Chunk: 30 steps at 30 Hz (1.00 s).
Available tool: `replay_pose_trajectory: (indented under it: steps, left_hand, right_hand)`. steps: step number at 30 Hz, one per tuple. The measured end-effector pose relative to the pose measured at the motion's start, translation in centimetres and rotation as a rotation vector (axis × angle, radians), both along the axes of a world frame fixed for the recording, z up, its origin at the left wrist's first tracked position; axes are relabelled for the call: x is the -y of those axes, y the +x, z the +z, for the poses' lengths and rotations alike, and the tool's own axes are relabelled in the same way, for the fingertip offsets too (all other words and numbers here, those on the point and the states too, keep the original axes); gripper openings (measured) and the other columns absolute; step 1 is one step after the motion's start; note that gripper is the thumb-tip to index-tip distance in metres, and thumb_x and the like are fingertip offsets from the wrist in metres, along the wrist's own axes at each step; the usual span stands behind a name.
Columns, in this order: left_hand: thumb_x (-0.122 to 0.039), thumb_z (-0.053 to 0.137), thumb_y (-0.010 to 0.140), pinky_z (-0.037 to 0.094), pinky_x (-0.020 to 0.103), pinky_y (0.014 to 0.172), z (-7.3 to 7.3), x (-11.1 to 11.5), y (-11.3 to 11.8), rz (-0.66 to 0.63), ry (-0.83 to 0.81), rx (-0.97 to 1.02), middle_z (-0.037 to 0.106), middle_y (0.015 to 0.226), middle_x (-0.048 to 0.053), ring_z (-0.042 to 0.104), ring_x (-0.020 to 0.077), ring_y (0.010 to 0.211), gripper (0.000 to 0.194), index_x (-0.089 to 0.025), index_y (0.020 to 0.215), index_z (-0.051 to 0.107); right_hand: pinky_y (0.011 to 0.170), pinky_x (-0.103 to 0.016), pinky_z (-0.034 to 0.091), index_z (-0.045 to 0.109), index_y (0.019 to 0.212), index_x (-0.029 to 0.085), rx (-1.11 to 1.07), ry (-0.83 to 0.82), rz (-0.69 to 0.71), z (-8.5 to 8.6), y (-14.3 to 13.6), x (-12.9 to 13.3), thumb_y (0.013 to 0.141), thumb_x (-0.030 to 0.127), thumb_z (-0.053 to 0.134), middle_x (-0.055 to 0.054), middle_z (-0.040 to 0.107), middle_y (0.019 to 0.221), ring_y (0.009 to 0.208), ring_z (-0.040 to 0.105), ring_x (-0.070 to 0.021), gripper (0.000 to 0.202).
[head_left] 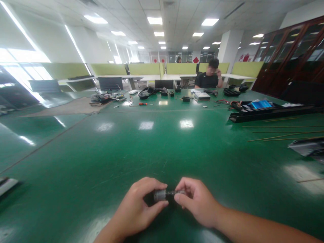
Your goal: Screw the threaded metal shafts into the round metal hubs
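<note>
Low in the head view, a grey metal cylinder (160, 195) lies sideways between the thumb and fingers of my left hand (141, 204). A thin dark shaft (171, 193) extends from its right end toward my right hand (196, 200). The thumb and fingers of my right hand pinch the far part of this shaft, partly hiding it. Both hands are just above the green table (152, 152).
A red screwdriver (143, 104), small black boxes (186, 99) and electronic parts (101, 97) lie along the table's far side. Thin rods (278, 136) and a long black tray (243, 116) are at the right. A person (207, 79) sits beyond the table.
</note>
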State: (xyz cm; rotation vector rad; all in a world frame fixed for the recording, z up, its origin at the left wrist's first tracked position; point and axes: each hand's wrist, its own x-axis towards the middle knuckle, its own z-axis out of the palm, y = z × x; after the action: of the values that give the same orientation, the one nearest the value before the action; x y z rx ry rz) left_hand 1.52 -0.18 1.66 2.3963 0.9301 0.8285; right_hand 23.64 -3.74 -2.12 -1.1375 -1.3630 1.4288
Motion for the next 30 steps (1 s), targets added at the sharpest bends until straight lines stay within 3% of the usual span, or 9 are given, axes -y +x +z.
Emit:
replay_pose_trajectory:
  steps: [12,21,30]
  left_hand:
    - [-0.026,0.073,0.085,0.052,0.027,0.075,0.12,0.06,-0.01,-0.014,-0.008,-0.01,0.073,0.094,0.0,0.069,0.0163,0.084,0.022,-0.027,0.106,0.068]
    - [-0.025,0.073,0.084,0.054,0.027,0.074,0.0,-0.23,-0.4,0.009,0.018,-0.011,0.074,0.093,0.003,0.07,0.0178,0.083,0.021,-0.024,0.105,0.07]
    - [-0.026,0.071,0.084,0.056,0.027,0.072,0.81,-0.12,-0.31,0.015,0.03,0.015,0.075,0.092,0.004,0.071,0.0186,0.081,0.018,-0.023,0.102,0.071]
  right_hand:
    - [0.054,-0.023,0.033,0.058,0.079,0.017,-0.019,0.011,-0.01,0.04,-0.13,0.03,0.079,0.029,0.073,0.005,0.052,0.063,0.056,0.044,-0.0109,0.019]
    - [0.055,-0.024,0.037,0.058,0.08,0.017,-0.034,0.006,-0.014,-0.23,-0.03,-0.07,0.082,0.029,0.072,0.004,0.056,0.063,0.055,0.05,-0.0114,0.018]
    - [0.055,-0.023,0.038,0.058,0.079,0.018,-0.052,-0.015,-0.03,-0.09,0.03,-0.11,0.083,0.034,0.074,0.005,0.056,0.062,0.055,0.051,-0.0111,0.023]
